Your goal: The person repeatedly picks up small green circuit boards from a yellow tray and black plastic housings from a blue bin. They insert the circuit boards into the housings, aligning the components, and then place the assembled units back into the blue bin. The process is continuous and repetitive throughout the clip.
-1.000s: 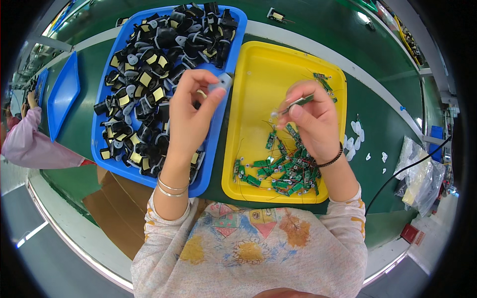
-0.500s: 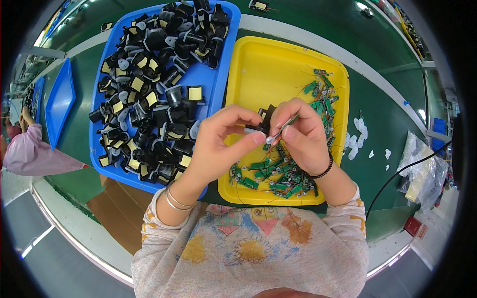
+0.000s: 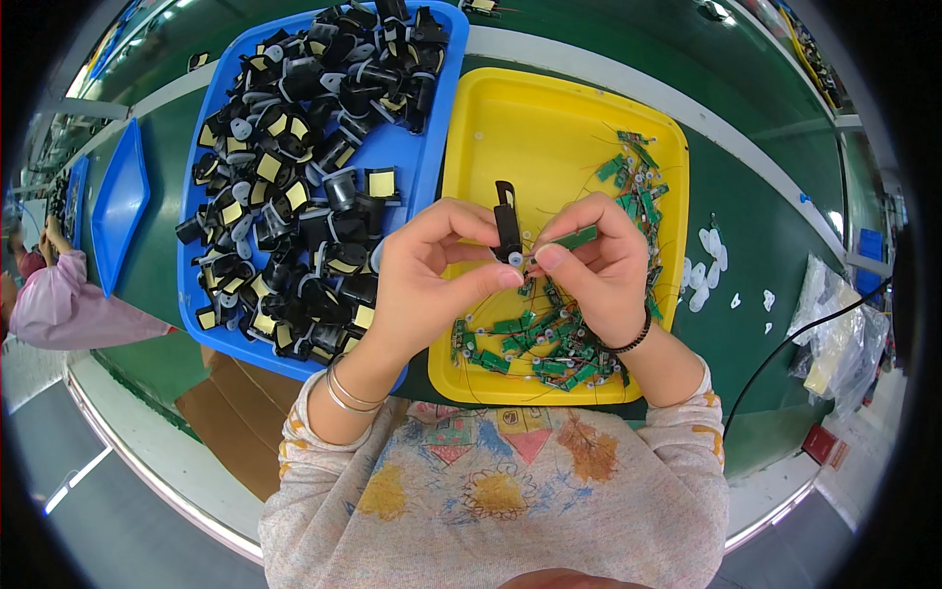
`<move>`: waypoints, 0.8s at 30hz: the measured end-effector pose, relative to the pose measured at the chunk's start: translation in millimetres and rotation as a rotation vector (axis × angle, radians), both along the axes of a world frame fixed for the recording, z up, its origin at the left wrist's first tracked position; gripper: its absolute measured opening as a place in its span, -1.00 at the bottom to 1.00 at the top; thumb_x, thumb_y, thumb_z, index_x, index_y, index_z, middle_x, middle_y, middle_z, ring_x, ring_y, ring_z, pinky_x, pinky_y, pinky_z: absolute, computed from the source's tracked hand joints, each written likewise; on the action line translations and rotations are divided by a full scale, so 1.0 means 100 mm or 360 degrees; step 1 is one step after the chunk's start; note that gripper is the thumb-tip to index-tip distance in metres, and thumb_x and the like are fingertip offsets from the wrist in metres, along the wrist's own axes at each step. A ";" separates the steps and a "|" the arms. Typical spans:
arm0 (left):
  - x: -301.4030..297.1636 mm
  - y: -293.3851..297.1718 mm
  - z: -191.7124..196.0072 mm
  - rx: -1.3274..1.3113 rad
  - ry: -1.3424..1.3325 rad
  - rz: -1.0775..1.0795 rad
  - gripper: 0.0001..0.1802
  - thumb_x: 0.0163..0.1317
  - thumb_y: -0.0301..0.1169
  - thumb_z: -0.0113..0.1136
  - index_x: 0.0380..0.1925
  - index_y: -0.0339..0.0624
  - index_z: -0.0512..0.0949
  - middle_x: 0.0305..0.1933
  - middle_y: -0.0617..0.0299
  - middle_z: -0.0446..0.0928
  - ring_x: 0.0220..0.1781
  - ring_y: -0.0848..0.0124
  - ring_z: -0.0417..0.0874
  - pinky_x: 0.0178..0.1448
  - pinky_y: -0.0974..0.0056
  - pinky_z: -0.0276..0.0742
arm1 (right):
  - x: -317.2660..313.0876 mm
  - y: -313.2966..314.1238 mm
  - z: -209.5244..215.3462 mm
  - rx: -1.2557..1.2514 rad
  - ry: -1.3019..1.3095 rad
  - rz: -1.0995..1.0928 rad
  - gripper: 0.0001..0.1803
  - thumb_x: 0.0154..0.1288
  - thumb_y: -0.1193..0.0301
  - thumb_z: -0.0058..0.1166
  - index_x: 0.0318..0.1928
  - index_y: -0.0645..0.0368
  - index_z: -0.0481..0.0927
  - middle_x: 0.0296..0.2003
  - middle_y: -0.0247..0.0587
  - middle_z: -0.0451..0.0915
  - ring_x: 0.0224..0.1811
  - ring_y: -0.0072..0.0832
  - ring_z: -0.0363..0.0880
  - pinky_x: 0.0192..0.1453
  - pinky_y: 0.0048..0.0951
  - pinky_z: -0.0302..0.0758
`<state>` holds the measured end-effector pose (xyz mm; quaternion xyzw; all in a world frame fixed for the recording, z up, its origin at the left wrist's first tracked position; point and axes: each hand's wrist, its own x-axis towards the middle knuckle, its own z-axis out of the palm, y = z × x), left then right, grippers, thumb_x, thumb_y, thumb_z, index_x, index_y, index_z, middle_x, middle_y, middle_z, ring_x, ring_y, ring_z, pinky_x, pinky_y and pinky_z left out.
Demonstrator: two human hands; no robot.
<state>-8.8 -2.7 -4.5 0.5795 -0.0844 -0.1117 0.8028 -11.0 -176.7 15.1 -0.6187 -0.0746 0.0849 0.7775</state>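
Note:
Between the thumb and fingers of my left hand (image 3: pixel 437 270) is a black plastic housing (image 3: pixel 506 226), its narrow end pointing away from me. A small round whitish part (image 3: pixel 515 259) sits at its near end, by my fingertips. My right hand (image 3: pixel 599 265) pinches a green circuit board (image 3: pixel 575 239) with thin wires close to that round part. Both hands are over the yellow tray (image 3: pixel 491 108), in which many more green boards (image 3: pixel 549 344) with wires and small round parts lie loose. How the board and the housing are joined, if at all, is hidden by the fingers.
A blue tray (image 3: pixel 417 177) heaped with black housings (image 3: pixel 294 177), some with cream pads, stands at left. White pieces (image 3: pixel 702 270), a clear plastic bag (image 3: pixel 829 334) and a black cable (image 3: pixel 775 348) are at right. Another person in a pink sleeve (image 3: pixel 74 304) sits far left beside an empty-looking blue tray (image 3: pixel 120 206).
The black housing has been turned so that its long side now shows upright between my hands. The green board has tilted flatter into view in my right fingers.

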 end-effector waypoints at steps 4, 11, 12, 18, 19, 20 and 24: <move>0.00 -0.01 0.01 0.0041 -0.0063 -0.0013 -0.71 -0.14 -0.61 0.32 -0.38 -0.28 0.46 -0.22 0.21 0.42 -0.16 0.49 0.48 -0.08 0.38 0.51 | -0.02 -0.02 0.02 -0.0132 -0.0093 -0.0091 -0.82 0.02 0.60 0.17 -0.32 0.26 0.47 -0.36 -0.27 0.52 -0.31 -0.60 0.53 -0.25 -0.61 0.45; -0.01 0.00 0.05 -0.0078 0.0090 -0.0045 -0.72 -0.11 -0.62 0.30 -0.36 -0.30 0.45 -0.22 0.20 0.43 -0.16 0.48 0.50 -0.09 0.38 0.51 | 0.04 -0.10 0.01 -0.0284 -0.0646 -0.0042 -0.81 -0.02 0.63 0.17 -0.32 0.29 0.52 -0.38 -0.16 0.58 -0.33 -0.47 0.58 -0.26 -0.57 0.47; 0.00 0.00 0.05 -0.0091 0.0110 -0.0047 -0.72 -0.10 -0.62 0.29 -0.35 -0.31 0.44 -0.22 0.20 0.43 -0.16 0.48 0.50 -0.09 0.38 0.51 | 0.06 -0.09 0.01 -0.0270 -0.0709 -0.0026 -0.82 -0.02 0.63 0.16 -0.32 0.29 0.53 -0.38 -0.16 0.58 -0.33 -0.45 0.58 -0.27 -0.56 0.47; 0.00 0.01 0.09 -0.0187 0.0223 -0.0075 -0.73 -0.07 -0.65 0.25 -0.34 -0.33 0.43 -0.22 0.20 0.43 -0.15 0.47 0.51 -0.09 0.39 0.51 | 0.11 -0.15 0.03 -0.0757 -0.1187 -0.0049 -0.76 -0.13 0.65 0.14 -0.33 0.29 0.57 -0.35 -0.12 0.58 -0.37 -0.36 0.57 -0.32 -0.51 0.51; 0.00 0.01 0.09 -0.0212 0.0243 -0.0091 -0.73 -0.07 -0.65 0.25 -0.33 -0.33 0.42 -0.21 0.20 0.43 -0.15 0.47 0.50 -0.08 0.39 0.51 | 0.13 -0.16 0.05 -0.0851 -0.1373 -0.0051 -0.75 -0.15 0.64 0.14 -0.33 0.28 0.58 -0.35 -0.12 0.57 -0.36 -0.36 0.57 -0.32 -0.49 0.52; 0.00 0.02 0.09 -0.0226 0.0241 -0.0099 -0.73 -0.07 -0.65 0.24 -0.33 -0.33 0.42 -0.21 0.20 0.43 -0.15 0.47 0.50 -0.08 0.40 0.50 | 0.15 -0.17 0.08 -0.0945 -0.1559 -0.0053 -0.74 -0.17 0.63 0.13 -0.33 0.28 0.58 -0.34 -0.12 0.57 -0.35 -0.35 0.57 -0.31 -0.48 0.53; -0.01 0.03 0.09 -0.0238 0.0257 -0.0111 -0.74 -0.03 -0.64 0.22 -0.30 -0.32 0.42 -0.21 0.22 0.43 -0.15 0.50 0.49 -0.08 0.41 0.49 | 0.20 -0.19 0.11 -0.1153 -0.1984 -0.0058 -0.74 -0.18 0.59 0.10 -0.34 0.27 0.59 -0.32 -0.14 0.55 -0.33 -0.34 0.56 -0.29 -0.45 0.56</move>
